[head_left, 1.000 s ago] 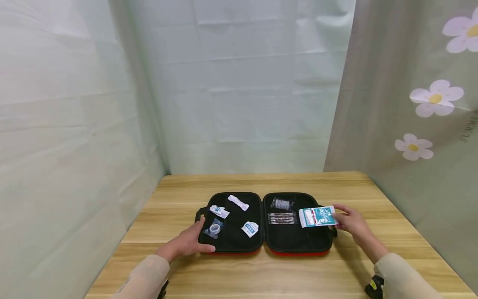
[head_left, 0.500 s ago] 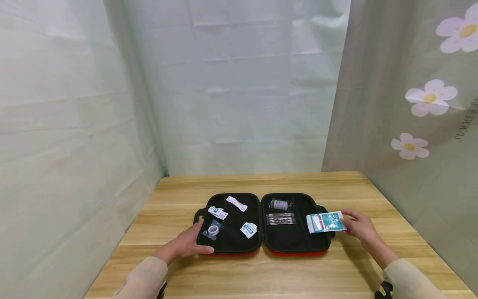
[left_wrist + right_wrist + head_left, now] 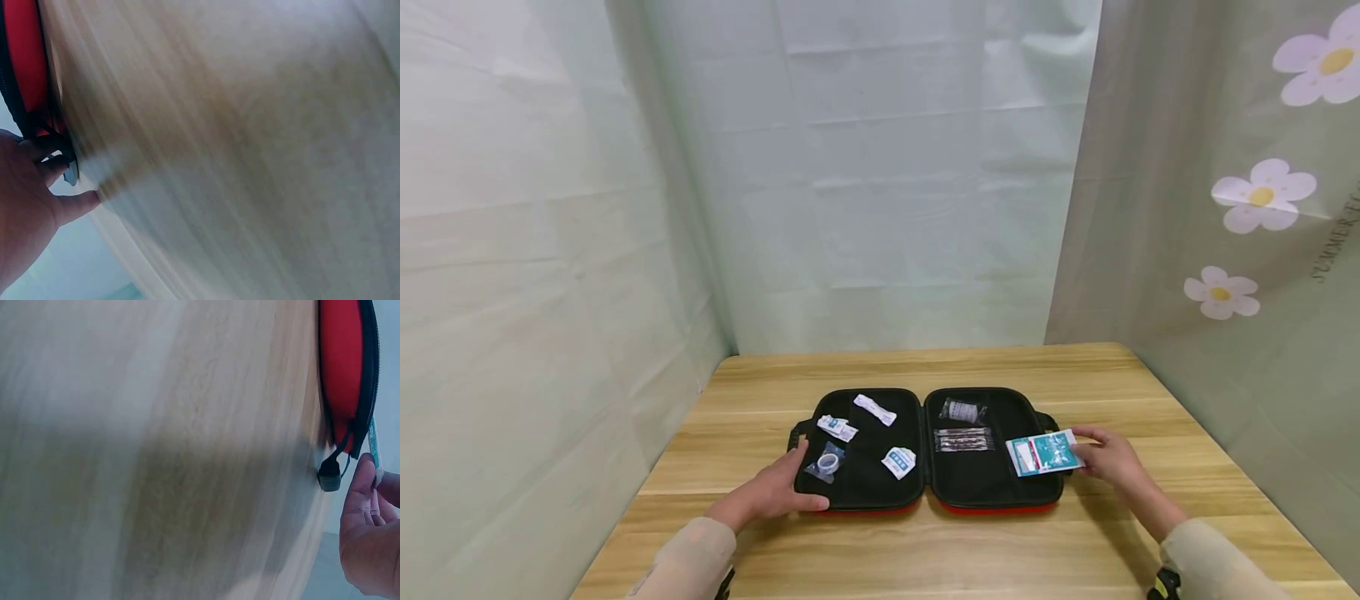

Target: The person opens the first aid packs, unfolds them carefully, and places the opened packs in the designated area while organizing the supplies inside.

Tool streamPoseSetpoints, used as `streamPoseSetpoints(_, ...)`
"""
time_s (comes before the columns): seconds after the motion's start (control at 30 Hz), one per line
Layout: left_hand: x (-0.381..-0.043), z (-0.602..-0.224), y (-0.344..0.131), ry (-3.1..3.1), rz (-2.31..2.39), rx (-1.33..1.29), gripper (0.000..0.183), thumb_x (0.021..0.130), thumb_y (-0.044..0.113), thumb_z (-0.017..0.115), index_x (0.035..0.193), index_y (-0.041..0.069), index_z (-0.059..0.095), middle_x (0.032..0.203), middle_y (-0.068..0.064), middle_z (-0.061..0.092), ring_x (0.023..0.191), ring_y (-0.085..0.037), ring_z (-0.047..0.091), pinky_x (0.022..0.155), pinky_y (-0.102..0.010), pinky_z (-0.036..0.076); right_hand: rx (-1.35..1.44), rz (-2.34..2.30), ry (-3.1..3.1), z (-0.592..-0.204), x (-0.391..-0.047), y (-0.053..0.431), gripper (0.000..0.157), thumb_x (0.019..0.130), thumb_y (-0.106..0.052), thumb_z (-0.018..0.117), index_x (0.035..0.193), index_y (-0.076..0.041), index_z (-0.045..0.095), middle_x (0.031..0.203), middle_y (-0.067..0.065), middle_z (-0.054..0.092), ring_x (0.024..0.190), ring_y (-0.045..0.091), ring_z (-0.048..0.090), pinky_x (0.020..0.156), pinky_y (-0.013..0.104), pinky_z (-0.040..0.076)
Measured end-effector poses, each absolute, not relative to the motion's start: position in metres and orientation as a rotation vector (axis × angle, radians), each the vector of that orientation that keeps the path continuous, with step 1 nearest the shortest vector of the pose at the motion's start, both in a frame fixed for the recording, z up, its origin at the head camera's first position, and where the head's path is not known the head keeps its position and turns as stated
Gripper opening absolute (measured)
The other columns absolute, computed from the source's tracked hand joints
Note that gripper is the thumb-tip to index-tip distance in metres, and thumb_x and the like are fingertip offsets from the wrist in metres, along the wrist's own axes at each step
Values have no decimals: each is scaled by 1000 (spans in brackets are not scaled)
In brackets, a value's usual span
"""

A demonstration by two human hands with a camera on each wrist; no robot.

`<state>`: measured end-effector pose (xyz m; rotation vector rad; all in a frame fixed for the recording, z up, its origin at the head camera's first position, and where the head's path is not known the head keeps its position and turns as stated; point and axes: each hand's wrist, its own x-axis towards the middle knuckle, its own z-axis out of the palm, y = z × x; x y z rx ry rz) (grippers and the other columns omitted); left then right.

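A black-lined case (image 3: 880,492) with a red outside lies opened flat on the table in the head view. My left hand (image 3: 772,490) holds its left side, thumb at the front corner and fingers by the handle. My right hand (image 3: 1108,457) pinches a flat teal-and-white packet (image 3: 1051,452) by its right end, over the right half of the case. In the right wrist view only a thin edge of the packet (image 3: 374,442) shows beyond the fingertips. The case's red side (image 3: 340,359) stands close by, with a black zipper pull (image 3: 329,477) hanging from it.
The left half carries a bagged white tape roll (image 3: 828,463), a long white sachet (image 3: 875,409), small white-blue packets (image 3: 837,427) and another white-blue packet (image 3: 898,462). The right half has a bagged bandage roll (image 3: 964,410) and a clear pack of thin sticks (image 3: 963,439). Curtains surround the wooden table (image 3: 925,558).
The packet in my right hand first shifts right, then back left, ending lower over the case's right half and slightly tilted. My left hand keeps its place on the case.
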<state>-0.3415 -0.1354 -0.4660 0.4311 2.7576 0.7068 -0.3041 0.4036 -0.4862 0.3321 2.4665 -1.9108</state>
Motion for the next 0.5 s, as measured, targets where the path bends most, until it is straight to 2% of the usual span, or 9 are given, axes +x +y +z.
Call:
streamPoseSetpoints(0.33, -342, -465, -134, 2756, 707, 420, 121, 73, 59, 81, 155, -4, 18, 155, -31, 27, 141, -48, 29, 112, -60, 25, 343, -1805, 2524, -486, -303, 390, 42, 98, -5, 58, 135, 11, 50, 105, 23, 63, 75, 20, 62, 68, 33, 58)
streamPoseSetpoints(0.5, -343, -466, -135, 2751, 706, 421, 121, 73, 58, 81, 155, -5, 18, 155, -31, 27, 141, -48, 29, 112, -61, 25, 307, -1811, 2577, -487, -302, 386, 40, 97, -2, 57, 133, 14, 50, 104, 25, 65, 74, 20, 62, 65, 33, 58)
